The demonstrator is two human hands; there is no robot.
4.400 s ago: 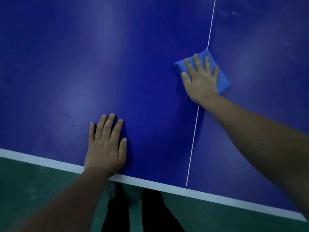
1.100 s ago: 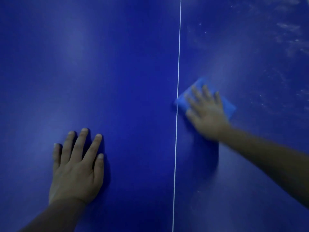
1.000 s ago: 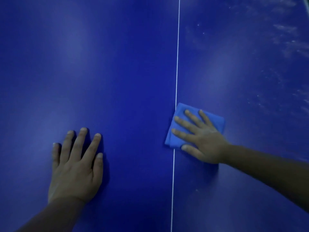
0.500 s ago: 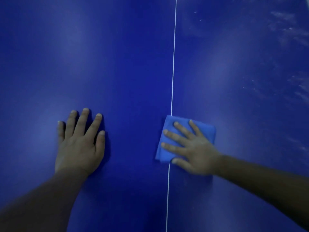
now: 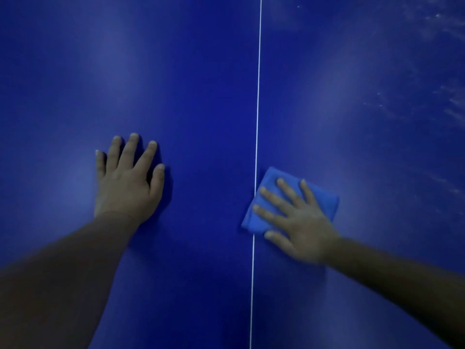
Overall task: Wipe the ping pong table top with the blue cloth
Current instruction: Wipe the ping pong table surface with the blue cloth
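Since the frame of half a second ago the blue cloth [image 5: 271,183] and the right hand [image 5: 298,220] on it have shifted a little to the right, so that less of the cloth lies across the white centre line [image 5: 258,96]; four seconds back the same cloth sat farther up the table [image 5: 188,71], and the white edge and green floor seen then are now out of view. The right hand lies flat on the cloth with straight, spread fingers, pressing it down onto the surface rather than gripping it; the thumb reaches past the cloth's near edge onto the bare table. The hand is slightly blurred. The cloth is folded into a rough square, turned at an angle, its left corner just crossing the centre line and the rest on the right half. The left hand [image 5: 127,183] rests palm down on the left half of the table, well apart from the cloth, fingers straight and close together, holding nothing. Both forearms come in from the bottom of the view. Pale smudges and specks [image 5: 442,28] show on the table at the far right.
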